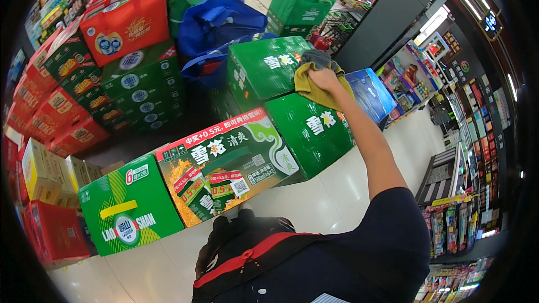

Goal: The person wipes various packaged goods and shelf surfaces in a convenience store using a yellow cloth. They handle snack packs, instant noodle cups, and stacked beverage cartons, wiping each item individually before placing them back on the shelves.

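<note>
My right hand grips a yellow-and-grey cloth and presses it onto shrink-wrapped green beer cartons. The cloth lies across the right end of the rear green carton and hangs over the nearer green carton. Closer to me, a printed beer case with a red top strip stands beside a green Laoshan beer case bearing a yellow strap. My left hand is out of view.
Behind the cartons are blue bags and a red carrier bag atop stacked green cases. A blue carton stands right, near a dark pillar. Pale floor tiles lie below; a shop display stands far right.
</note>
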